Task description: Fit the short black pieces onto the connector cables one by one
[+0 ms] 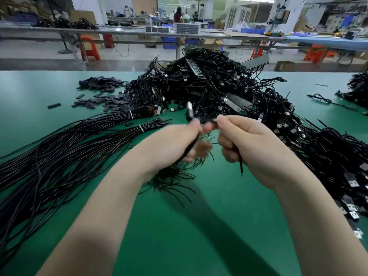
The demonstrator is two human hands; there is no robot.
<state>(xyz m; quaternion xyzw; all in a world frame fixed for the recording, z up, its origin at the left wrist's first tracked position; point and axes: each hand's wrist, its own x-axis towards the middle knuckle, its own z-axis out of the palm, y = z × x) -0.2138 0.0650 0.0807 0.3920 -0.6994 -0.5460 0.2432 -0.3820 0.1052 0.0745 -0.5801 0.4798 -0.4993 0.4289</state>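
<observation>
Above the green bench [179, 236], the left hand [179, 142] grips a thin black connector cable [189, 114] upright; the right hand [245, 140] pinches a short black piece [212, 122] just beside it, lying crosswise, pointing left.

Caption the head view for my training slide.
Both hands, left hand and right hand, hold a connector cable above the green table.

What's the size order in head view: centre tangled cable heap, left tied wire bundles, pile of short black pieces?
1. tangled cable heap
2. tied wire bundles, though closeness to the camera inflates them, so the top two are unsure
3. pile of short black pieces, clearly smallest
</observation>
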